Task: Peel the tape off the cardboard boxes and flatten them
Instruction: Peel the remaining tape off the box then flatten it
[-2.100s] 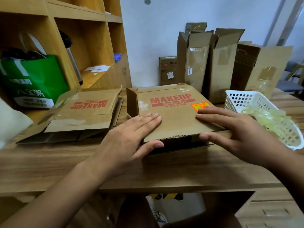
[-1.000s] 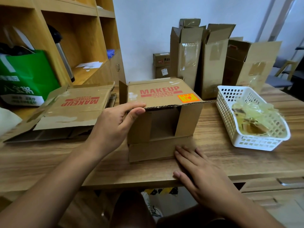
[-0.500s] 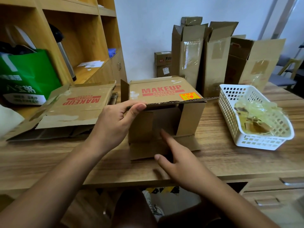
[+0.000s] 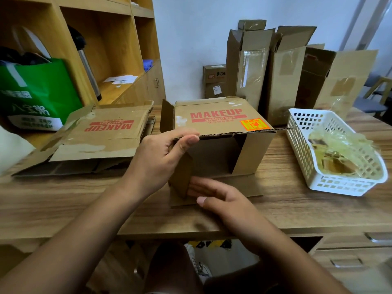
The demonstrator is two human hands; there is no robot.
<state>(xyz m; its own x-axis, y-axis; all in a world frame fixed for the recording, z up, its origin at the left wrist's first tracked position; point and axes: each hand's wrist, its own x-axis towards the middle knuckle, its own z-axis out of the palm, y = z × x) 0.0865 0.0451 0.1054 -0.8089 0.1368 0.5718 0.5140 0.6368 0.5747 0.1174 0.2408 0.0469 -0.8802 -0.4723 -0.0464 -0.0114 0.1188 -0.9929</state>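
Note:
A brown cardboard box marked MAKEUP (image 4: pixel 218 117) stands on the wooden table (image 4: pixel 63 200), its near end open toward me. My left hand (image 4: pixel 157 158) grips the front edge of the lifted top flap, thumb underneath. My right hand (image 4: pixel 220 198) lies low over the bottom flap, fingers straight and pressed against the left side flap (image 4: pixel 180 177), which swings outward. The right side flap (image 4: pixel 252 153) stands open too. A flattened MAKEUP box (image 4: pixel 101 134) lies to the left.
A white plastic basket (image 4: pixel 347 185) with crumpled peeled tape sits on the right. Tall opened cartons (image 4: pixel 282 77) stand along the wall behind. A green bag (image 4: pixel 36 92) and wooden shelves are on the left. Drawers sit below the table edge at right.
The box was pressed flat under both hands, then stood up with its near end opened. My left hand keeps the top flap raised while my right hand moved in to the left side flap.

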